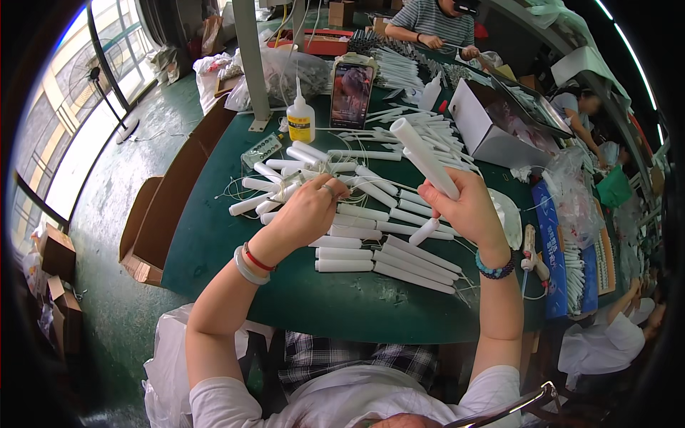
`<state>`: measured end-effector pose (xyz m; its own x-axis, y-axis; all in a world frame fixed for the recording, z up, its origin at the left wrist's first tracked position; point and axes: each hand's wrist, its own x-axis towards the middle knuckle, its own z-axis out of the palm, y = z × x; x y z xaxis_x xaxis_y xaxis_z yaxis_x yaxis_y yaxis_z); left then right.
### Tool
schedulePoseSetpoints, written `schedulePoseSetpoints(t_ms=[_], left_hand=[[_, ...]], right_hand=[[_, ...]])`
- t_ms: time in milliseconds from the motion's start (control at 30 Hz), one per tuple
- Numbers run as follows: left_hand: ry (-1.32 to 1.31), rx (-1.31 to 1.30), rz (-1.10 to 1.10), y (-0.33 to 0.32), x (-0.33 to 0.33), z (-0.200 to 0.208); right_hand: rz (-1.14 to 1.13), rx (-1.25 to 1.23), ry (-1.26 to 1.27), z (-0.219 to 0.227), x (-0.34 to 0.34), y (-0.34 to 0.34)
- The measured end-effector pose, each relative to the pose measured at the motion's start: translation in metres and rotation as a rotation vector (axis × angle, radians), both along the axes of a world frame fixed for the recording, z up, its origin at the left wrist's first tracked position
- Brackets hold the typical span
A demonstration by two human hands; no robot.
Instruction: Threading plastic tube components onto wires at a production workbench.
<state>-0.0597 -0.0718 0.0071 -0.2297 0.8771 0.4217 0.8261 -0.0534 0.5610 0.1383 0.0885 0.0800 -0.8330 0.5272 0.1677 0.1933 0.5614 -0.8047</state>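
Observation:
My right hand point(467, 210) is closed around a long white tube point(427, 158), which tilts up and to the left above the table. Part of what looks like a second tube shows along its side. Just below these fingers is a short white cylinder point(424, 232); whether it is held too, I cannot tell. Over a pile of white tubes point(364, 214), my left hand point(308, 207) has its fingers pinched together among thin pale wires point(371, 178). What they grip is hidden. Nearer me, several tubes point(417, 265) lie side by side with wires at their ends.
A glue bottle with a yellow label point(300, 120) and a propped phone point(351, 93) stand behind the pile. At the right are a white box point(492, 125), a glue gun point(531, 253) and a blue carton point(553, 246). A person point(435, 25) works across the green table point(214, 246).

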Motion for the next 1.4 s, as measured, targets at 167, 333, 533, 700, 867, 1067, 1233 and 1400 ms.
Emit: schedulePoseSetpoints(t_ms=[167,333,533,700,867,1067,1233,1400], left_hand=[[0.116,0.024,-0.040,-0.002,-0.001,-0.001],[0.238,0.057,-0.108,-0.003,-0.003,-0.002],[0.180,0.045,-0.079,-0.003,-0.003,0.001],[0.119,0.060,-0.101,-0.003,-0.006,0.003],[0.074,0.127,-0.117,-0.003,-0.009,0.001],[-0.135,0.247,-0.066,-0.004,-0.011,-0.003],[-0.008,0.394,0.110,-0.006,-0.018,0.004],[0.235,0.664,-0.093,-0.014,0.007,0.017]], right_hand=[[-0.017,0.001,-0.007,0.002,0.002,0.001],[-0.014,0.026,0.007,0.002,0.002,0.000],[-0.022,0.032,0.004,0.002,0.004,0.002],[-0.062,0.044,-0.004,0.002,0.006,0.008],[-0.077,0.078,-0.009,-0.002,0.010,0.014],[-0.131,0.128,0.027,-0.003,0.014,0.019],[-0.149,0.089,0.145,0.005,0.020,0.018],[-0.020,-0.525,0.498,0.010,0.029,0.019]])
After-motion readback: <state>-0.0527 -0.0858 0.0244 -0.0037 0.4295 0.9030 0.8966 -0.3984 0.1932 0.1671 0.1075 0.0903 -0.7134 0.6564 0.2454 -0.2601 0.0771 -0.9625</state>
